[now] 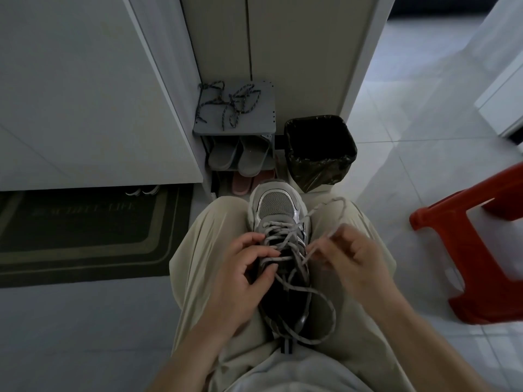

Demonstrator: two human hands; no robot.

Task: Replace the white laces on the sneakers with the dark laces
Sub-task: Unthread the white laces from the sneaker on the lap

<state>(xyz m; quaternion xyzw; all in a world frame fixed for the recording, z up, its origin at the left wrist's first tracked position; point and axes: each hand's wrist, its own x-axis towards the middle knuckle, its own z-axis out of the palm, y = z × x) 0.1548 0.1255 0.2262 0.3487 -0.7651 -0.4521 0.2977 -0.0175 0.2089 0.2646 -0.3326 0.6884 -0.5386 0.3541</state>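
head camera looks steeply down, close over the lap.

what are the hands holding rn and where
The right hand pinches the white lace near its free end. The left hand grips the sneaker at its eyelet edge.

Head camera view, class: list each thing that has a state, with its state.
Sneaker: on lap, partly unlaced.
White lace: still threaded, ends loose.
Dark laces: lying unused on shoe rack.
Left hand: steadying sneaker.
Right hand: pinching lace end.
Bin: open, lined.
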